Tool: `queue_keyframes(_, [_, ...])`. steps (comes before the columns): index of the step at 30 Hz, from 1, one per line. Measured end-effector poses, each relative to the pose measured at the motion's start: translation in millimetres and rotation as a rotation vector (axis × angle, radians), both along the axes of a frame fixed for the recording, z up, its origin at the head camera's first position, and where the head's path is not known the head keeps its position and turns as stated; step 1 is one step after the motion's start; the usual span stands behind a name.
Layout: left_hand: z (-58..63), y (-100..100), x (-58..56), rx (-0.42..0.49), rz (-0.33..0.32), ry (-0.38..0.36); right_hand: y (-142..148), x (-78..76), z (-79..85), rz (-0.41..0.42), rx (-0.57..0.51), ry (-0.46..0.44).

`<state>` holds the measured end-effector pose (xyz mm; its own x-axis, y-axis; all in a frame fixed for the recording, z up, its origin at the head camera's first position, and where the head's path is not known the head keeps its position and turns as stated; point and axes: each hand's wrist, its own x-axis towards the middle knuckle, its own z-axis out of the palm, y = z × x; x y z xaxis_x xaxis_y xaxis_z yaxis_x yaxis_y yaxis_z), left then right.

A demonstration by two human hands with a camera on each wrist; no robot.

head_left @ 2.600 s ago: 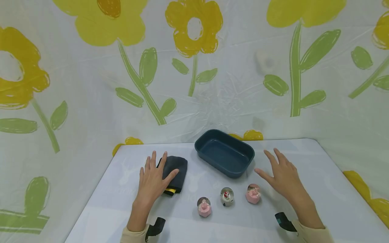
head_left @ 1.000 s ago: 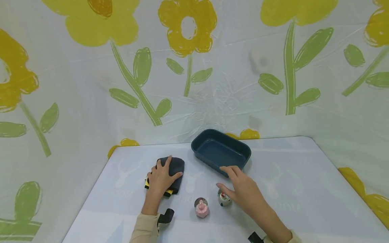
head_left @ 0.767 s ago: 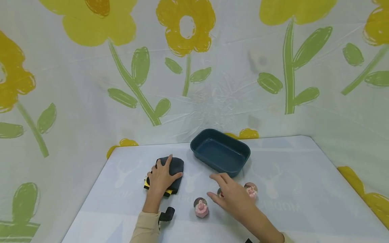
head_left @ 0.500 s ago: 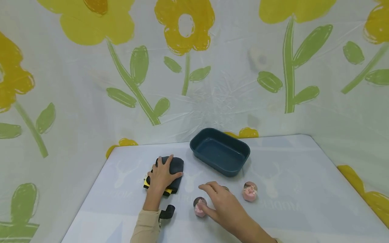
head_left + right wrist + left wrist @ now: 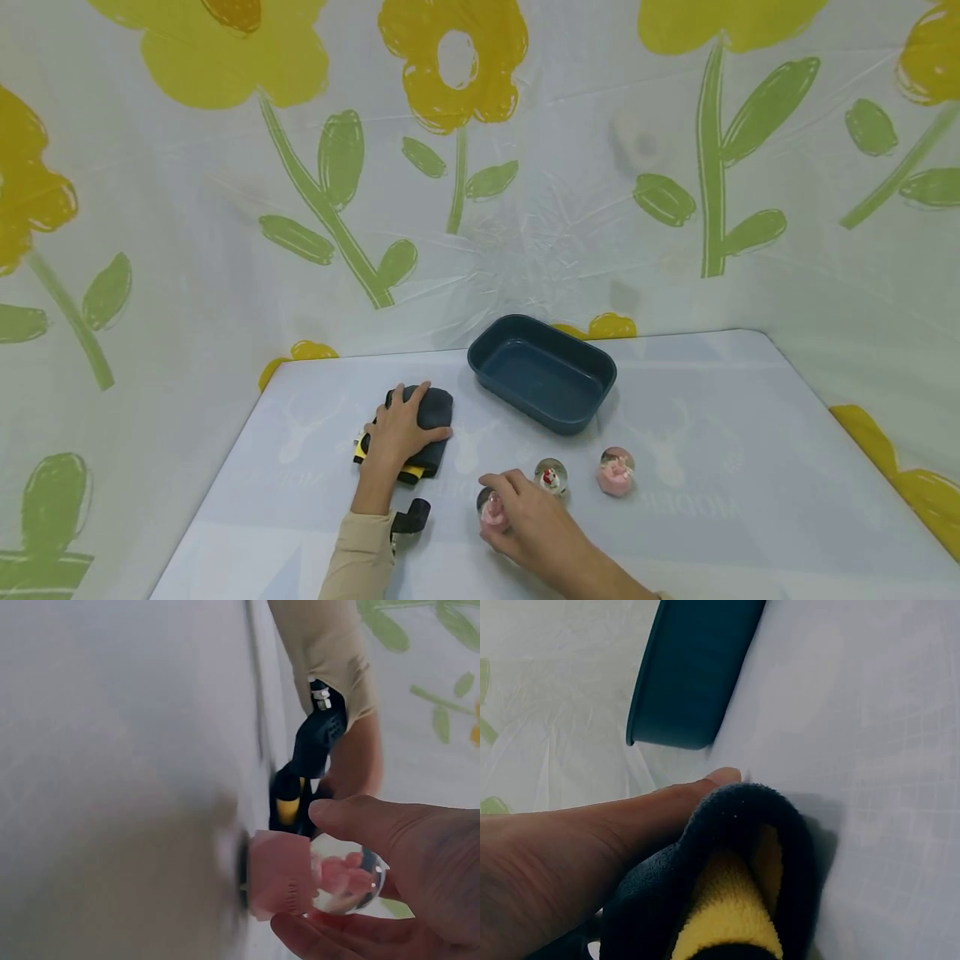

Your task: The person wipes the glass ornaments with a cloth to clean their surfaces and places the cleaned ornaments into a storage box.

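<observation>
My left hand (image 5: 397,431) rests on a folded dark towel (image 5: 435,408) with yellow inside, its fingers spread over the top. In the left wrist view the thumb lies along the towel's rounded fold (image 5: 754,799). My right hand (image 5: 538,527) holds a pink-based snow globe (image 5: 492,511), with curled fingers and thumb around it. Seen from the right wrist, the pink base (image 5: 281,874) is close to the tabletop and the clear dome points toward the palm. Just right of that hand stands a white-based snow globe (image 5: 551,477) with a red-and-white figure. Another pink snow globe (image 5: 616,473) stands farther right.
A dark blue rectangular baking dish (image 5: 570,417) sits at the back middle, between the towel and the far edge. The white table (image 5: 697,517) backs onto a flower-printed curtain (image 5: 555,183). A black wrist camera mount (image 5: 411,517) sticks out beside my left sleeve.
My right hand has swept left across the table, past the other two globes, and its fingers have come around the left pink snow globe. My left hand has settled onto the towel.
</observation>
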<state>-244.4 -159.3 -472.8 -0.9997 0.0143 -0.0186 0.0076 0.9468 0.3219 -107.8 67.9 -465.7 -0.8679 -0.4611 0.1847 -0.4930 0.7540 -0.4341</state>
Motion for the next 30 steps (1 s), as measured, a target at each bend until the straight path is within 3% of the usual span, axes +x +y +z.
queue_keyframes(7, [1.3,1,-1.3,-0.003,0.002,-0.003,1,-2.6,-6.5,-0.001,-0.004,-0.006])
queue_keyframes(14, [-0.2,4,0.3,0.002,0.004,-0.010,1,-4.4,-15.8,0.018,-0.003,0.069])
queue_keyframes(23, [-0.5,5,2.3,0.046,0.029,0.014,1,-6.8,-19.3,0.028,0.002,-0.025])
queue_keyframes(30, [3.8,5,3.1,0.087,0.035,0.026,1,-6.8,-19.7,0.023,0.004,-0.035])
